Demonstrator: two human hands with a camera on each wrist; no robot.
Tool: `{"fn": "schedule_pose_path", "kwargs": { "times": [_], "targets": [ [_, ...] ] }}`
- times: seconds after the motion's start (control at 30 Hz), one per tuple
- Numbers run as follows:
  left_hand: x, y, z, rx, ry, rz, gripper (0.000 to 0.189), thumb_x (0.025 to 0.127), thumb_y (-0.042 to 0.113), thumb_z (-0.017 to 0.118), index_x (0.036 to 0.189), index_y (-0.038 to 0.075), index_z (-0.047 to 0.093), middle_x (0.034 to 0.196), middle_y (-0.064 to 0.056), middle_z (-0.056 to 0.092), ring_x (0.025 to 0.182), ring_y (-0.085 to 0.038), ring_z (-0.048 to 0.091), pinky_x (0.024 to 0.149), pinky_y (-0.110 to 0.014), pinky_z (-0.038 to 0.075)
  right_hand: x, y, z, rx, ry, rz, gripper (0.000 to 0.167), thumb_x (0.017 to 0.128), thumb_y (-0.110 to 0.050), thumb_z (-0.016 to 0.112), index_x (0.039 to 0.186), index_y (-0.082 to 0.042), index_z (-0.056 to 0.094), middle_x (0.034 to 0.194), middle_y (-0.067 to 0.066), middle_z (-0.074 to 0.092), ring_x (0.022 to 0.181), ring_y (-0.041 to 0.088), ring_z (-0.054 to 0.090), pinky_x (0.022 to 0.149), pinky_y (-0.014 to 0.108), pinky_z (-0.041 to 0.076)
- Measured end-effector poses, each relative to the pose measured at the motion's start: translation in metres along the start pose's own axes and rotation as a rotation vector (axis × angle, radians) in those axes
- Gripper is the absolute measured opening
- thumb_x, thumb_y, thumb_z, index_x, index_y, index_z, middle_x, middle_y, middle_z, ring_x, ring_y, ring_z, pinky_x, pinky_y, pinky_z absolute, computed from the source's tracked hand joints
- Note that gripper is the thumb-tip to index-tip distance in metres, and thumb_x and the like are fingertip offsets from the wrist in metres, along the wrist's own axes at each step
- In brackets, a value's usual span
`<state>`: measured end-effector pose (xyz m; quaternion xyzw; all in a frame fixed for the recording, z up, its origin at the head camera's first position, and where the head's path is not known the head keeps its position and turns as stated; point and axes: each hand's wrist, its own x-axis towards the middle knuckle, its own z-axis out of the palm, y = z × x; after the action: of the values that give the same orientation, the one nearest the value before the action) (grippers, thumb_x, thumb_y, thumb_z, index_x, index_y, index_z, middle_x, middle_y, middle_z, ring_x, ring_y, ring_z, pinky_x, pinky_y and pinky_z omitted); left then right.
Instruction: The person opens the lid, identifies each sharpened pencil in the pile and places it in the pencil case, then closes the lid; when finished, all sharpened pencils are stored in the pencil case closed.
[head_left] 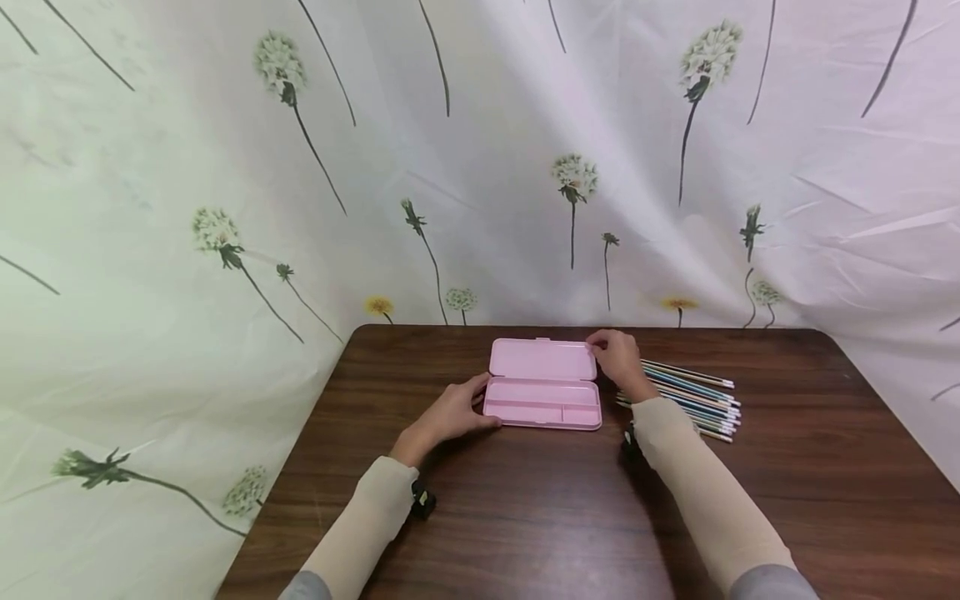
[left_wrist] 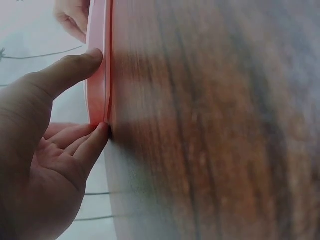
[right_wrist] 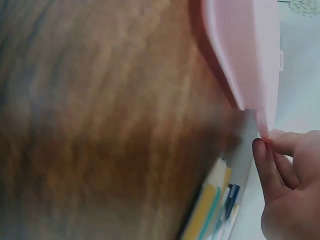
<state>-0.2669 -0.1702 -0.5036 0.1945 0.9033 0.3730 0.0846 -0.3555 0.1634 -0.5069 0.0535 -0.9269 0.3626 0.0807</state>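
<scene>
A pink plastic pencil case point(head_left: 525, 413) lies unfolded on the table, its lid point(head_left: 543, 359) tipped back towards the wall. Inside its base are a long compartment and smaller ones in front. My left hand point(head_left: 452, 410) holds the base at its left end; the left wrist view shows the thumb on the case's side point(left_wrist: 97, 100) and the other fingertips at its corner. With thumb and fingers, my right hand point(head_left: 621, 364) pinches the lid's right edge, seen closely in the right wrist view at the lid's corner point(right_wrist: 265, 117).
Several pencils point(head_left: 697, 408) with white erasers lie in a bundle to the right of the case, partly behind the right wrist. The brown wooden table point(head_left: 540, 517) meets a flower-printed cloth point(head_left: 495, 208) at its far edge.
</scene>
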Motion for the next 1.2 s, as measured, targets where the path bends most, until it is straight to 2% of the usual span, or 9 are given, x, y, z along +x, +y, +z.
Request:
{"fn": "schedule_pose_path", "kwargs": {
  "times": [0.2, 0.5, 0.67, 0.83, 0.93, 1.0, 1.13, 1.2],
  "targets": [
    [0.000, 0.001, -0.001, 0.041, -0.004, -0.007, 0.090, 0.090, 0.029, 0.088, 0.163, 0.003, 0.042, 0.166, -0.021, 0.043, 0.144, -0.030, 0.058, 0.115, -0.045, 0.050, 0.001, -0.003, -0.025, 0.026, -0.022, -0.089, 0.020, 0.104, -0.011, 0.067, 0.114, 0.001, 0.079, 0.120, 0.024, 0.076, 0.104, 0.036, 0.067, 0.087, 0.050, 0.054],
    [0.000, 0.001, 0.001, 0.082, -0.002, -0.029, 0.094, 0.090, 0.034, 0.087, 0.165, 0.002, 0.038, 0.168, -0.019, 0.041, 0.143, -0.029, 0.059, 0.115, -0.044, 0.051, -0.010, -0.002, -0.084, 0.011, -0.097, -0.233, 0.026, 0.106, -0.016, 0.068, 0.122, 0.001, 0.078, 0.120, 0.022, 0.078, 0.111, 0.038, 0.072, 0.095, 0.056, 0.056],
    [0.000, 0.001, 0.001, 0.081, 0.004, -0.026, 0.094, 0.090, 0.032, 0.087, 0.164, 0.001, 0.038, 0.167, -0.020, 0.043, 0.141, -0.029, 0.060, 0.114, -0.044, 0.052, -0.024, 0.003, -0.111, -0.027, -0.097, -0.255, 0.024, 0.106, -0.020, 0.068, 0.122, -0.004, 0.080, 0.119, 0.017, 0.079, 0.112, 0.036, 0.073, 0.097, 0.057, 0.056],
    [0.000, 0.003, 0.001, 0.087, 0.004, -0.040, 0.094, 0.090, 0.033, 0.087, 0.164, 0.002, 0.038, 0.166, -0.020, 0.044, 0.142, -0.030, 0.060, 0.115, -0.045, 0.051, -0.042, 0.010, -0.133, -0.062, -0.061, -0.271, 0.022, 0.106, -0.021, 0.069, 0.119, -0.008, 0.081, 0.115, 0.014, 0.081, 0.108, 0.034, 0.073, 0.093, 0.055, 0.056],
    [-0.001, 0.003, 0.001, 0.093, 0.004, -0.043, 0.095, 0.091, 0.034, 0.087, 0.165, 0.001, 0.037, 0.166, -0.020, 0.044, 0.143, -0.030, 0.059, 0.115, -0.046, 0.050, -0.054, 0.016, -0.145, -0.074, -0.040, -0.283, 0.020, 0.106, -0.021, 0.070, 0.118, -0.010, 0.082, 0.114, 0.013, 0.081, 0.105, 0.032, 0.074, 0.089, 0.051, 0.057],
    [-0.001, 0.004, 0.001, 0.096, 0.004, -0.043, 0.095, 0.091, 0.033, 0.087, 0.165, 0.002, 0.037, 0.166, -0.021, 0.045, 0.143, -0.030, 0.059, 0.116, -0.046, 0.050, -0.062, 0.020, -0.151, -0.088, -0.025, -0.287, 0.020, 0.105, -0.022, 0.071, 0.118, -0.012, 0.082, 0.114, 0.011, 0.081, 0.104, 0.029, 0.074, 0.087, 0.044, 0.058],
    [-0.002, 0.004, 0.001, 0.097, 0.003, -0.037, 0.095, 0.091, 0.033, 0.087, 0.165, 0.002, 0.037, 0.165, -0.021, 0.045, 0.143, -0.030, 0.059, 0.115, -0.046, 0.050, -0.077, 0.027, -0.163, -0.109, -0.002, -0.285, 0.019, 0.103, -0.023, 0.073, 0.117, -0.014, 0.083, 0.112, 0.010, 0.082, 0.095, 0.016, 0.074, 0.077, 0.027, 0.055],
    [-0.002, 0.004, 0.000, 0.096, 0.001, -0.036, 0.095, 0.091, 0.033, 0.086, 0.165, 0.002, 0.036, 0.165, -0.021, 0.045, 0.144, -0.030, 0.058, 0.116, -0.047, 0.050, -0.084, 0.031, -0.168, -0.117, 0.009, -0.288, 0.018, 0.102, -0.022, 0.074, 0.115, -0.014, 0.083, 0.110, 0.009, 0.083, 0.089, 0.010, 0.073, 0.072, 0.022, 0.053]
  ]
}}
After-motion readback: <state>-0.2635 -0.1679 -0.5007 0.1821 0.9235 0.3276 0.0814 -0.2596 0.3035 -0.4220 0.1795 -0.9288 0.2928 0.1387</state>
